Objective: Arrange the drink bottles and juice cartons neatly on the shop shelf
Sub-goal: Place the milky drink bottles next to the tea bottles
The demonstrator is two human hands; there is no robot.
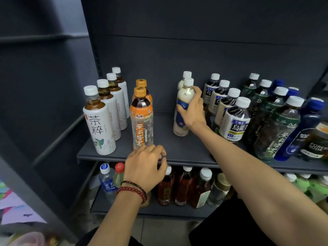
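My right hand [192, 110] grips a cream milk-tea bottle [183, 94] with a blue label, standing upright on the dark shelf [177, 153]; a second like bottle stands just behind it. My left hand [145, 166] hangs at the shelf's front edge, fingers loosely curled, holding nothing, just below an orange-capped tea bottle [141, 119] with another behind it. A row of several white-labelled tea bottles [99, 121] runs back along the shelf's left side.
Right of my hand stand rows of oolong bottles [234, 119], green-labelled tea bottles [276, 128] and blue soda bottles [305, 128]. The lower shelf holds water [106, 180] and reddish tea bottles [182, 187]. Bare shelf lies between the orange and cream bottles.
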